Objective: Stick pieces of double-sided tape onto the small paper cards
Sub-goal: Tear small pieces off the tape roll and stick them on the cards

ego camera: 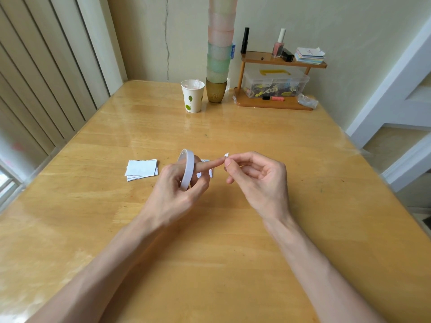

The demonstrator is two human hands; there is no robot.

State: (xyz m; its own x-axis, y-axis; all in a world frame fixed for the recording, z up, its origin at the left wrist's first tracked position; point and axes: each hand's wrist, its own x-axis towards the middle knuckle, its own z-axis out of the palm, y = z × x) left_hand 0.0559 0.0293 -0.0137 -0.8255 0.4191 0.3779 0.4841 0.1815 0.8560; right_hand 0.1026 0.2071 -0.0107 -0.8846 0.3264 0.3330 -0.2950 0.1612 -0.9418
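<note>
In the middle of the frame, over the wooden table (210,264), I am working with both hands raised. My left hand (172,190) is gripping the roll of double-sided tape (188,169), its fingers curled round the ring and the forefinger stretched out to the right. My right hand (256,180) is pinching a short piece of tape (227,155) between thumb and forefinger, right at the tip of that outstretched finger. I judge I am just freeing this piece, so it is not yet going onto anything.

Just behind my left hand a patterned card (211,174) is lying on the table, mostly hidden by my fingers. It may be the one waiting for this piece, though I cannot tell whether it is already carrying tape. To the left of centre a small stack of paper cards (141,169) is sitting white side up, well apart from my hands. No tape is showing on its top card, so I am reckoning most of the work is left.

Toward the top of the frame a paper cup (193,96), a tall tower of plastic cups (219,54) and a little wooden shelf (283,62) are standing against the wall.
</note>
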